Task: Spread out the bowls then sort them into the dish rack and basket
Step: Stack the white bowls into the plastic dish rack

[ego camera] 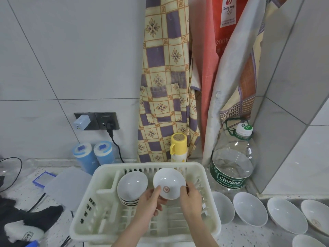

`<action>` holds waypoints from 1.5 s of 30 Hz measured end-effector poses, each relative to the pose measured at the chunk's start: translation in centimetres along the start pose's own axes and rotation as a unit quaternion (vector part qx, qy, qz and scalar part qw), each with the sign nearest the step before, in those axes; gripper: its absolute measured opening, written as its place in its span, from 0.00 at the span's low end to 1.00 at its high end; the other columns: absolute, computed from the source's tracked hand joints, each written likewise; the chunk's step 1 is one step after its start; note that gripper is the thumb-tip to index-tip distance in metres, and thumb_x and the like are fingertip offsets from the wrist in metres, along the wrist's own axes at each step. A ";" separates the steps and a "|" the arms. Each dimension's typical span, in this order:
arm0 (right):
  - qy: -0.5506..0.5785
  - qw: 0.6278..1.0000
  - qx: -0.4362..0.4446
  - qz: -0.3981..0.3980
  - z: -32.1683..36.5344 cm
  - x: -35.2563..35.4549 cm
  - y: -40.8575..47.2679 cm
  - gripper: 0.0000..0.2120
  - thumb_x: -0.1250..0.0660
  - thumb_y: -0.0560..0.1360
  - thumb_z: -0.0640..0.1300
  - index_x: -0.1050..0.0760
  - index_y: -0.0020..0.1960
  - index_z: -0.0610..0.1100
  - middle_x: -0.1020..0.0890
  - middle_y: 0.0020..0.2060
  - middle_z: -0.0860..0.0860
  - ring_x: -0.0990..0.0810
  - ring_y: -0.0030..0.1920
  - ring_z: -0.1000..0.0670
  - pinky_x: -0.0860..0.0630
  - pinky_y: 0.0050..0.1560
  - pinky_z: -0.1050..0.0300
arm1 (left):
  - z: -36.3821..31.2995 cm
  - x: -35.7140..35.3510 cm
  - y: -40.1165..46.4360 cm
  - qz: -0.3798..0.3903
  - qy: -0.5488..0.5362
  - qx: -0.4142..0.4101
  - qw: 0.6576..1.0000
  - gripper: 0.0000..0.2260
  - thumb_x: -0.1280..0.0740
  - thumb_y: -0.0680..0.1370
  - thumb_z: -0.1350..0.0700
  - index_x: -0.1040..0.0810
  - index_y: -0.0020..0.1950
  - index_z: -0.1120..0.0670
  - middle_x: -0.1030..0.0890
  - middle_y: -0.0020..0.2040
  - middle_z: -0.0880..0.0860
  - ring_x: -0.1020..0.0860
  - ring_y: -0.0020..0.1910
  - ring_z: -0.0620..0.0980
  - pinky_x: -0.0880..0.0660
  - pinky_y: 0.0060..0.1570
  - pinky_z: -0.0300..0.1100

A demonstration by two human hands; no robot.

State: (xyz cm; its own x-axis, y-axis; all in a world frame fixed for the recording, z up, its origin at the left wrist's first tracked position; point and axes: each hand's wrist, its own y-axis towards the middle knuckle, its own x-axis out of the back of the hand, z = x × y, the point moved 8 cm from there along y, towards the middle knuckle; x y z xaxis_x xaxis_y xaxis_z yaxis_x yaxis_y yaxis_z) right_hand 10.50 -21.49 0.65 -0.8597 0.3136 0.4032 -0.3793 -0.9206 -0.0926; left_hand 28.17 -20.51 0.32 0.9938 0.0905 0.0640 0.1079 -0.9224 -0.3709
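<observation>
Head view: looking down at a speckled counter (pixel 249 236) against a tiled wall.
Dish rack: a cream plastic dish rack (pixel 85 218) sits at the middle of the counter, nearest the camera.
Held bowl: a white bowl (pixel 169 180) with a red emblem at its centre is held tilted above the rack's right half — its inside faces the camera.
Left hand: the left hand (pixel 151 202) grips the bowl's lower left rim, thumb on the inside, the other fingers curled behind.
Right hand: the right hand (pixel 191 198) holds the lower right rim, thumb over the edge, fingers curled behind the bowl.
Racked bowls: a small stack of white bowls (pixel 131 186) leans on edge in the rack just left of the held bowl; several rims show below the front one.
Loose bowls: four white bowls (pixel 250 207) stand in a row on the counter right of the rack, and part of another shows at the lower right corner.
Water bottle: a large clear water bottle (pixel 233 163) with a green label stands behind the row, in the wall corner.
Yellow flask: a yellow-capped flask (pixel 179 145) stands just behind the rack.
Blue canisters: two blue canisters (pixel 94 155) — side by side — stand by the wall at the rack's back left.
Apron: a checked apron (pixel 165 77) hangs on the wall above the flask.
Basket: cannot tell where it is.
</observation>
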 end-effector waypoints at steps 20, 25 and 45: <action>-0.111 0.991 -0.050 0.056 -0.8 -1.2 0.1 0.19 0.43 0.78 0.43 0.32 0.68 0.45 0.20 0.55 0.44 0.23 0.55 0.41 0.26 0.53 0.49 | 5.0 -0.2 1.6 -0.005 0.048 0.120 0.992 0.14 0.43 0.82 0.41 0.31 0.62 0.46 0.13 0.37 0.54 0.28 0.22 0.47 0.37 0.22 0.34; -0.131 0.988 -0.049 0.062 -1.0 -1.3 0.3 0.20 0.44 0.78 0.42 0.33 0.70 0.44 0.19 0.56 0.43 0.23 0.56 0.40 0.26 0.55 0.49 | 5.3 -0.6 1.8 -0.003 0.029 0.124 0.992 0.10 0.43 0.83 0.46 0.28 0.57 0.49 0.13 0.39 0.57 0.28 0.21 0.48 0.40 0.23 0.34; -0.204 0.970 -0.096 0.092 -2.5 -1.7 0.4 0.18 0.45 0.78 0.46 0.33 0.66 0.44 0.20 0.56 0.46 0.23 0.55 0.43 0.33 0.46 0.53 | 5.0 -0.8 1.9 0.003 0.029 0.082 0.996 0.08 0.43 0.83 0.58 0.26 0.56 0.53 0.15 0.44 0.60 0.28 0.25 0.49 0.38 0.23 0.35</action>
State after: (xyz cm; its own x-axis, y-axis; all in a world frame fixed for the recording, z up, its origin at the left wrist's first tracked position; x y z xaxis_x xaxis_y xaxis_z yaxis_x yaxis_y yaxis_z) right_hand 10.96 -21.84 -2.38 -0.7263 -0.0061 0.6873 -0.3235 -0.8792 -0.3497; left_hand 27.68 -20.47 -5.10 0.9919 0.0583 0.1128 0.1088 -0.8484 -0.5180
